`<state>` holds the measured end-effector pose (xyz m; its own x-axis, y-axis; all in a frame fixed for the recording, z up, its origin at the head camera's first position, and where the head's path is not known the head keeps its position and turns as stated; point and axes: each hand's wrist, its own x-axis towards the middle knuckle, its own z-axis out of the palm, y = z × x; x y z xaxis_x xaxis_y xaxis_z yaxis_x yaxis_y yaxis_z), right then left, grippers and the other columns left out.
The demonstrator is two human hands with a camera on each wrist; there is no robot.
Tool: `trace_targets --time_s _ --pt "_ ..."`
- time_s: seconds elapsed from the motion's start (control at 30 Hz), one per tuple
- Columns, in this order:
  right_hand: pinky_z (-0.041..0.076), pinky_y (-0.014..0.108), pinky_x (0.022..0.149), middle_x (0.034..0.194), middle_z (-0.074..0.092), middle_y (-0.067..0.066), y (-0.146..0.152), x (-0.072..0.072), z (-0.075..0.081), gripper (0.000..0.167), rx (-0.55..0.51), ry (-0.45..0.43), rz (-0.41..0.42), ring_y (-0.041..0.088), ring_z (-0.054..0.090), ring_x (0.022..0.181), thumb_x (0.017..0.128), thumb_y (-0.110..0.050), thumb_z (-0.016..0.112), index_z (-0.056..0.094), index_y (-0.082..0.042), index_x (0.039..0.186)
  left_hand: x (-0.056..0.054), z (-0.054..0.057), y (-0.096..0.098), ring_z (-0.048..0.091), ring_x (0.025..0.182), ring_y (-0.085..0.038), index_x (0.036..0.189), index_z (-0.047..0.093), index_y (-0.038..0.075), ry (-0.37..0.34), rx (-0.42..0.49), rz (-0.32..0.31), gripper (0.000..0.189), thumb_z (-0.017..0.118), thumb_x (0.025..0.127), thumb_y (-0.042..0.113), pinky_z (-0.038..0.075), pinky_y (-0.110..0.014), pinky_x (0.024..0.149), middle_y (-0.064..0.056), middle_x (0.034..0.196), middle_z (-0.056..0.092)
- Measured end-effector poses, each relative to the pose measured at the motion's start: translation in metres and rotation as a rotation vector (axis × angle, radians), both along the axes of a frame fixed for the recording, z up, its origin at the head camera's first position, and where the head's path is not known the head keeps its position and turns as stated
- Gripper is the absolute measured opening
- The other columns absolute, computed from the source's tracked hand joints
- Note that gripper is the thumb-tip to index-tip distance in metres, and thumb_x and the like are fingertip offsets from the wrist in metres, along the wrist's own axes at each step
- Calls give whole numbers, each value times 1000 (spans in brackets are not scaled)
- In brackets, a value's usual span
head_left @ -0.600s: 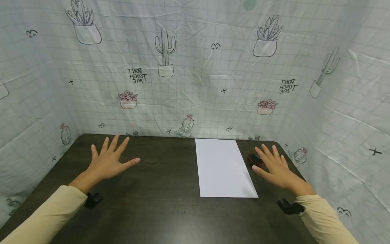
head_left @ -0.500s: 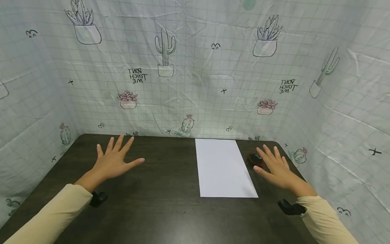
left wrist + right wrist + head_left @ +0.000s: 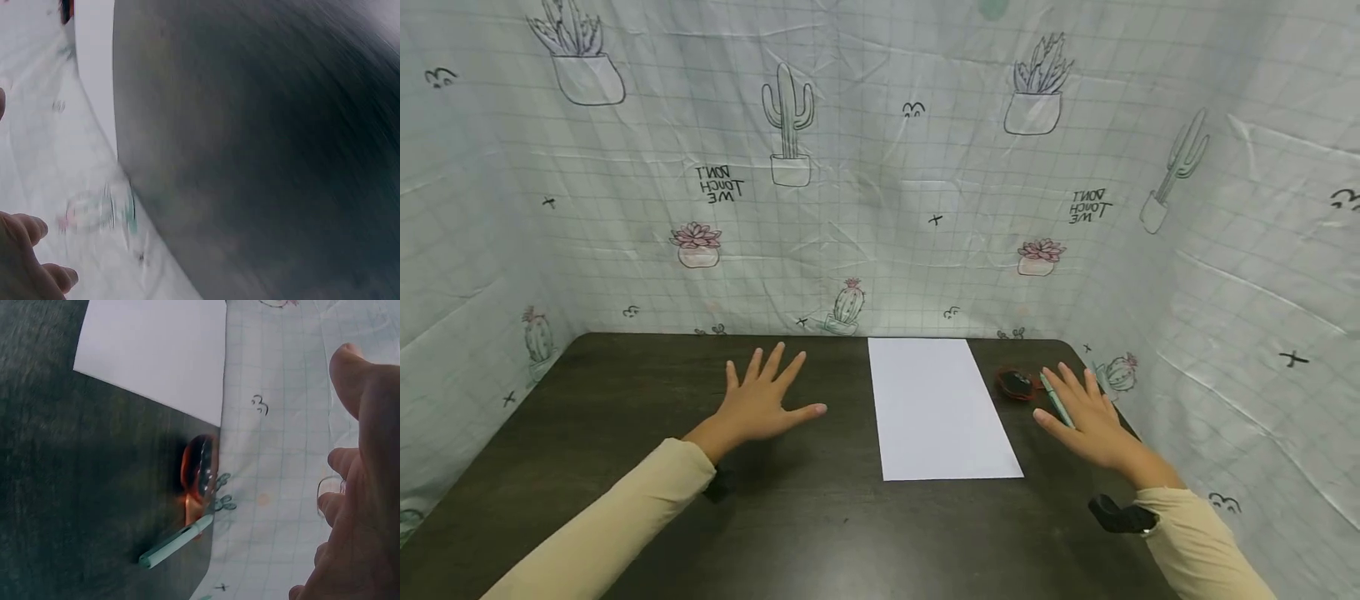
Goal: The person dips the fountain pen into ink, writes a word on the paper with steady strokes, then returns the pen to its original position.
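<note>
My left hand [image 3: 756,407] is held above the dark table left of a white sheet of paper [image 3: 943,408], fingers spread, holding nothing. On the other side of the sheet, my right hand [image 3: 1092,423] hovers with straight fingers and partly covers a pale green pen [image 3: 1057,402]. The right wrist view shows this pen [image 3: 176,541] lying on the table, apart from the fingers. Beside it lies a red-rimmed, dark, shiny oval thing with a short handle [image 3: 200,467]; its exact kind is unclear. At the left wrist view's edge only a few fingertips [image 3: 61,277] appear.
A dark wooden table [image 3: 820,533] carries these things. White grid-patterned cloth [image 3: 880,183] with cactus drawings hangs at the back and both sides, meeting the table's edges. Each wrist wears a black camera mount [image 3: 1120,514].
My left hand has moved right, closer to the paper. My right hand has shifted slightly right relative to the sheet, uncovering the pen. The head view has turned a little.
</note>
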<state>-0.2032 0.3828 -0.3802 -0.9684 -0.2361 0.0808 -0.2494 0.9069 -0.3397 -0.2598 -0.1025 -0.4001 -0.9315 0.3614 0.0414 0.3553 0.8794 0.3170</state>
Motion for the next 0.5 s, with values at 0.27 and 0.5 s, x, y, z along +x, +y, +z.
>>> trace_targets --time_s 0.27,0.5 --pt "-5 81 94 158 -7 25 16 7 -10 75 -36 -26 -37 54 -21 136 100 -44 44 3 -16 156 -4 -19 61 -3 146 -41 155 12 29 -16 -63 -111 94 42 82 79 -6 -71 106 -8 162 1" --pt "-2 82 93 157 -4 28 29 8 -22 75 -57 -37 -66 56 -19 136 100 -44 44 4 -14 156 1 -28 98 0 146 -40 155 14 30 -68 -66 -165 91 44 83 76 -2 -70 108 -6 162 5"
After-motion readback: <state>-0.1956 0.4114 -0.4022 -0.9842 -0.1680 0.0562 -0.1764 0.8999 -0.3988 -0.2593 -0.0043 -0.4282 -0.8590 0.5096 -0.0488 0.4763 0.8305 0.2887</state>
